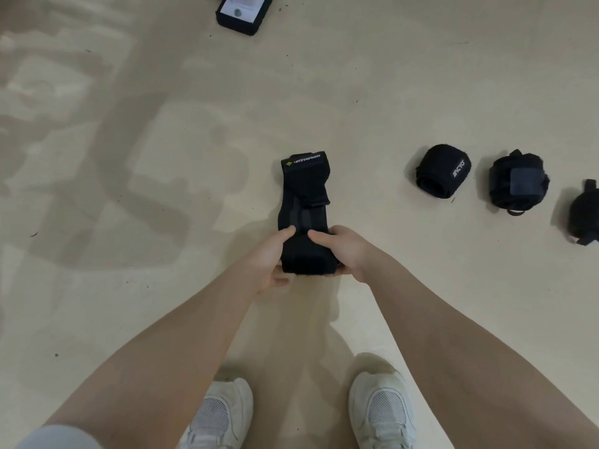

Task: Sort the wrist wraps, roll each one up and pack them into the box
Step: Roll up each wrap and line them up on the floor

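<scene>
Wrist wraps are what I see on the pale floor (129, 189), and the one being worked, a black wrap (304, 202), lies between my two hands and stretches straight away from them. Its near end is bunched into a thick roll, and that roll is where both hands have hold. My left hand (270, 256) grips the roll's left side, thumb curled over the top and fingers tucked beneath. My right hand (345, 251) grips the right side the same way, thumb on top. The two thumbs lie close together on the fabric but do not touch. The far end of the wrap lies flat beyond the hands, with a label in pale lettering and a small green mark.

Off to the right of my right hand, well apart from it, three rolled wraps sit in a row: the nearest rolled wrap (442, 170) with a white logo, a second rolled wrap (518, 184) with a grey patch, and a third rolled wrap (586, 212) cut by the frame edge.

Far ahead of the hands, the dark box (227, 22) with a white lining lies open. Two white shoes (381, 413) stand behind my hands.
</scene>
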A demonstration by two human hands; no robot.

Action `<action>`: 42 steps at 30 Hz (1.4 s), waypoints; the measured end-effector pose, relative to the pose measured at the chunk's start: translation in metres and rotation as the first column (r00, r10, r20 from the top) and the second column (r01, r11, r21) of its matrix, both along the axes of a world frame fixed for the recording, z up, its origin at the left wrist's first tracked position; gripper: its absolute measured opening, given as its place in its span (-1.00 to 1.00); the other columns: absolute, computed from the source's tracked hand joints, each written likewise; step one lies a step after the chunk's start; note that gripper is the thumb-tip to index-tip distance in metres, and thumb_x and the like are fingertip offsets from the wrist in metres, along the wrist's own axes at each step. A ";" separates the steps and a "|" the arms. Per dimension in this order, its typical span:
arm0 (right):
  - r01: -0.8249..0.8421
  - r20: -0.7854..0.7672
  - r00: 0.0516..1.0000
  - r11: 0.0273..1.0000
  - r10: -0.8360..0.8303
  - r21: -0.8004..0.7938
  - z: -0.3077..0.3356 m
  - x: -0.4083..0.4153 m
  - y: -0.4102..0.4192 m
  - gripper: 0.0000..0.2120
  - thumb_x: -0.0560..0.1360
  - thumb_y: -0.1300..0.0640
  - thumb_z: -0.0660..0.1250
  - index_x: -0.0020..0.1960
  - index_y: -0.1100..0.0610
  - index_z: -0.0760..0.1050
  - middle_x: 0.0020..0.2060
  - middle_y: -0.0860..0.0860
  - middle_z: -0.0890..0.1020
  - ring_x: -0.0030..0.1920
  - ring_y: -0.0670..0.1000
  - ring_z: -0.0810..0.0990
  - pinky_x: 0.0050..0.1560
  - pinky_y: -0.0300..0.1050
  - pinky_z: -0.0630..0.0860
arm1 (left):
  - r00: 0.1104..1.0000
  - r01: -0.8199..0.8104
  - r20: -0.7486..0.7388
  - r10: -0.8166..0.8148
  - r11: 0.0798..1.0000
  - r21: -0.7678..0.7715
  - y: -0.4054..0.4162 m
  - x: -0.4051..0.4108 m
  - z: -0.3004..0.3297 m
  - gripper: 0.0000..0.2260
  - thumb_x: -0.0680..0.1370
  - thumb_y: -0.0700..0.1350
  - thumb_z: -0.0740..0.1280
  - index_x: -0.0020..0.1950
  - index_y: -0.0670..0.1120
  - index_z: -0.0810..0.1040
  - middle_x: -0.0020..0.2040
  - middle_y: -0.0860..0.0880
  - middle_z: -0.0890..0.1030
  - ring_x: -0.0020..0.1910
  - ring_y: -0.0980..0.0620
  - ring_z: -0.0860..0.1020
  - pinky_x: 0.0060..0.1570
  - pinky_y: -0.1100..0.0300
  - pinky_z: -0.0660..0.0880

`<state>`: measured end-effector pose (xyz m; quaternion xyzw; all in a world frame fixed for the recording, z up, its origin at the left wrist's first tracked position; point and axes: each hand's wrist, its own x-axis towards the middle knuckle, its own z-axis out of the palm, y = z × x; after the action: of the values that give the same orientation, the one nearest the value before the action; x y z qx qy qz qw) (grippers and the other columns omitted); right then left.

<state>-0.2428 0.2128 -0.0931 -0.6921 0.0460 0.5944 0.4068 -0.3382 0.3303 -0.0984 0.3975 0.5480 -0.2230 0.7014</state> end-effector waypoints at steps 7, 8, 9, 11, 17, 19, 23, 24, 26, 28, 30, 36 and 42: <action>0.114 -0.139 0.981 0.984 -0.133 -0.137 -0.001 0.001 0.005 -0.80 0.55 -0.02 0.29 0.04 0.11 0.48 -0.11 0.04 0.59 -0.17 0.02 0.58 -0.37 -0.17 0.52 | 0.987 -0.056 0.149 0.056 0.998 -0.001 -0.005 0.004 -0.008 -0.68 0.51 -0.13 0.39 0.26 -0.11 0.50 0.15 -0.10 0.62 0.08 -0.05 0.60 0.01 0.07 0.58; 0.062 -0.085 0.993 0.981 -0.079 -0.182 -0.002 0.002 0.007 -0.75 0.54 -0.05 0.29 0.06 0.12 0.47 -0.12 0.04 0.58 -0.19 0.01 0.56 -0.35 -0.18 0.50 | 0.989 -0.056 0.137 0.051 0.998 0.034 -0.004 0.005 -0.009 -0.65 0.51 -0.14 0.39 0.28 -0.12 0.48 0.13 -0.10 0.62 0.06 -0.06 0.60 0.00 0.06 0.58; -0.034 0.027 0.999 0.970 0.042 -0.241 -0.006 0.003 0.009 -0.71 0.53 -0.08 0.29 0.06 0.14 0.45 -0.13 0.04 0.56 -0.19 0.01 0.54 -0.32 -0.17 0.47 | 0.991 -0.038 0.130 0.028 0.996 0.080 -0.003 0.006 -0.011 -0.64 0.51 -0.15 0.40 0.28 -0.12 0.45 0.10 -0.09 0.61 0.03 -0.06 0.60 -0.02 0.05 0.58; -0.095 0.352 0.911 0.940 0.215 -0.327 -0.018 0.007 0.013 -0.59 0.47 -0.10 0.36 0.12 0.18 0.38 -0.01 0.08 0.51 -0.05 0.07 0.53 -0.11 -0.09 0.49 | 0.992 0.043 0.112 -0.065 0.981 0.191 0.000 0.007 -0.014 -0.61 0.49 -0.17 0.41 0.28 -0.09 0.39 0.08 -0.06 0.57 0.00 -0.04 0.58 0.00 0.05 0.57; 0.314 0.366 0.877 0.948 -0.311 0.053 -0.028 0.018 0.026 -0.66 0.50 0.10 0.37 0.20 0.19 0.40 0.02 0.04 0.56 0.03 0.02 0.55 0.02 -0.12 0.51 | 0.952 0.272 0.031 -0.306 0.885 0.379 0.017 0.000 -0.025 -0.68 0.49 -0.18 0.40 0.19 -0.03 0.40 0.02 0.00 0.53 0.05 -0.05 0.52 0.10 0.04 0.50; 0.379 0.176 0.902 0.918 -0.394 0.114 -0.026 0.025 0.030 -0.86 0.56 0.15 0.30 0.07 0.17 0.43 -0.13 0.00 0.55 -0.17 -0.05 0.52 -0.16 -0.22 0.47 | 0.950 0.282 0.014 -0.311 0.877 0.389 0.019 -0.001 -0.028 -0.71 0.50 -0.18 0.39 0.17 -0.03 0.40 0.03 -0.02 0.53 0.06 -0.06 0.51 0.07 0.07 0.48; 0.640 -0.207 0.768 0.732 -0.606 0.234 -0.018 0.050 0.043 -0.88 0.62 0.11 0.20 -0.04 0.15 0.43 -0.28 0.01 0.52 -0.32 -0.07 0.47 -0.33 -0.26 0.46 | 0.952 0.292 -0.028 -0.305 0.880 0.374 0.022 0.000 -0.034 -0.71 0.51 -0.16 0.38 0.19 -0.05 0.39 0.03 -0.03 0.52 0.02 -0.05 0.52 0.01 0.08 0.48; 0.732 -0.312 0.681 0.624 -0.663 0.272 -0.014 0.058 0.047 -0.84 0.63 0.09 0.16 0.01 0.15 0.45 -0.23 0.01 0.56 -0.26 -0.06 0.52 -0.27 -0.26 0.51 | 0.955 0.288 -0.039 -0.294 0.886 0.363 0.023 0.001 -0.036 -0.69 0.51 -0.15 0.38 0.21 -0.07 0.40 0.05 -0.04 0.52 0.03 -0.06 0.52 0.03 0.06 0.50; 0.755 -0.353 0.655 0.563 -0.668 0.335 -0.011 0.070 0.051 -0.67 0.65 0.02 0.08 0.32 0.17 0.37 0.12 0.04 0.58 0.11 0.00 0.55 0.10 -0.17 0.53 | 0.962 0.272 -0.069 -0.264 0.900 0.342 0.024 0.003 -0.039 -0.65 0.51 -0.16 0.38 0.27 -0.10 0.41 0.10 -0.06 0.53 0.08 -0.09 0.52 0.12 0.00 0.51; 0.562 -0.112 0.823 0.770 -0.556 0.302 -0.011 0.074 0.056 -0.49 0.65 -0.01 0.08 0.53 0.13 0.08 0.44 0.02 0.33 0.43 0.03 0.31 0.41 -0.07 0.28 | 0.965 0.262 -0.111 -0.239 0.909 0.323 0.024 0.005 -0.041 -0.62 0.50 -0.16 0.38 0.29 -0.13 0.41 0.15 -0.10 0.53 0.11 -0.12 0.52 0.17 -0.05 0.50; 0.280 0.195 0.931 0.947 -0.307 0.155 -0.012 0.065 0.054 -0.47 0.64 0.06 0.09 0.56 0.10 0.01 0.50 -0.01 0.21 0.48 0.02 0.19 0.44 -0.13 0.13 | 0.970 0.231 -0.144 -0.196 0.929 0.289 0.023 0.008 -0.042 -0.64 0.50 -0.16 0.38 0.27 -0.15 0.43 0.15 -0.13 0.54 0.10 -0.14 0.52 0.13 -0.03 0.52; -0.429 0.446 0.824 0.899 0.349 0.090 -0.016 0.013 0.020 -0.66 0.52 0.04 0.34 0.26 0.10 0.48 0.18 -0.02 0.52 0.19 -0.07 0.44 0.26 -0.19 0.35 | 0.968 0.169 -0.211 -0.135 0.974 0.151 0.024 0.014 -0.029 -0.80 0.55 -0.15 0.32 0.12 -0.22 0.50 0.00 -0.20 0.59 -0.04 -0.17 0.58 -0.06 0.02 0.56; -0.543 0.467 0.769 0.832 0.437 0.115 -0.025 -0.007 0.000 -0.47 0.33 0.14 0.52 0.21 0.05 0.34 0.07 0.00 0.49 0.07 0.03 0.49 0.08 -0.08 0.49 | 0.983 0.024 -0.183 -0.021 1.000 0.014 0.019 0.013 -0.010 -0.89 0.56 -0.20 0.26 -0.13 -0.20 0.50 -0.21 -0.18 0.55 -0.28 -0.11 0.55 -0.23 0.06 0.55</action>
<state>-0.2501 0.2128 -0.1180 -0.7360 -0.2996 0.5174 0.3176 -0.3247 0.3492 -0.1082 0.3868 0.6076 -0.2621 0.6423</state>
